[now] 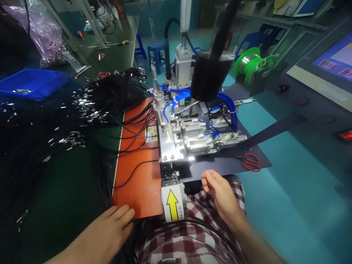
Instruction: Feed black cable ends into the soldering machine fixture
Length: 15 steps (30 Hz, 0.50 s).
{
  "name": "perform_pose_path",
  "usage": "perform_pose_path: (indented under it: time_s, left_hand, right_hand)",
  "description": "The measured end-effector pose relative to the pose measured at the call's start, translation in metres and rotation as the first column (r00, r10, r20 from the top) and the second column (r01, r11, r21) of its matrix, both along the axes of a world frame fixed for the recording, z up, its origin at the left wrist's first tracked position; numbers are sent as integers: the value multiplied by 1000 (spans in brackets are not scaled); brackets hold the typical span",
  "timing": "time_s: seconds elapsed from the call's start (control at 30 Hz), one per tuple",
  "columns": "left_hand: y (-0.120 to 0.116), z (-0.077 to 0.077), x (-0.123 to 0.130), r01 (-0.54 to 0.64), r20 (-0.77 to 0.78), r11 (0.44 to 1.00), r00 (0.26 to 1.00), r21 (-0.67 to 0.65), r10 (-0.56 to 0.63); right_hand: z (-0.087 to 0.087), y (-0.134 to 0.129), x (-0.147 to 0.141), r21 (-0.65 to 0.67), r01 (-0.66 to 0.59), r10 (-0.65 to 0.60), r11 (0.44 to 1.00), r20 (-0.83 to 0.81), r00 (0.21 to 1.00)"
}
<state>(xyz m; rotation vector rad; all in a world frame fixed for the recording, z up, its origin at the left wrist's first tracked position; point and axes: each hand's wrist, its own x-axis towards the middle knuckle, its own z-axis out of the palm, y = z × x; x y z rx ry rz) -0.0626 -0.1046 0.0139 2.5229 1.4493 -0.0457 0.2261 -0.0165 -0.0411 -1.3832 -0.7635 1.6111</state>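
Observation:
My left hand [114, 223] lies palm down at the near left corner of the orange mat [137, 194], its fingers stretched out and slightly bent. Over my lap, my right hand [221, 192] is closed, fingers curled and thumb against them; anything in its grip is too hidden to make out. Between my hands is a white plate with a yellow arrow [172, 203]. Beyond it stands a metal machine [169, 143] with blue air tubes [231, 110]. Several thin black cables [137, 165] cross the mat, their ends reaching the machine's left side.
A big heap of black cables [110, 91] with shiny metal ends covers the left bench. Red-handled scissors [251, 162] lie right of the machine. Also around are a blue tray [38, 82], a green wire spool [247, 62], a black cylinder [210, 79] overhead, and a screen [338, 58].

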Motion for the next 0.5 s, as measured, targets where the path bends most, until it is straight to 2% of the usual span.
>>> perform_pose_path:
  time_s: [0.1, 0.23, 0.3, 0.37, 0.43, 0.5]
  left_hand:
    - [-3, 1, -4, 66, -17, 995, 998, -70, -67]
    - [30, 25, -7, 89, 124, 996, 989, -28, -85]
    - [46, 38, -7, 22, 235, 1000, 972, 22, -27]
    - [56, 42, -1, -98, 386, 995, 918, -16, 97]
    - [60, 38, 13, -153, 510, 981, 838, -123, 195]
    - [59, 28, 33, -103, 561, 960, 794, -260, 237]
  right_hand:
    - [8, -1, -3, 13, -37, 37, 999, 3, 999]
    - [17, -4, -6, 41, -51, 49, 998, 28, 998]
    - [21, -7, -7, 73, -58, 55, 996, 50, 997]
    - [24, -11, -11, 98, -115, 108, 989, 68, 992]
    - [27, -15, -16, 111, -210, 203, 972, 72, 977]
    - [31, -17, -22, 134, -296, 289, 946, 69, 955]
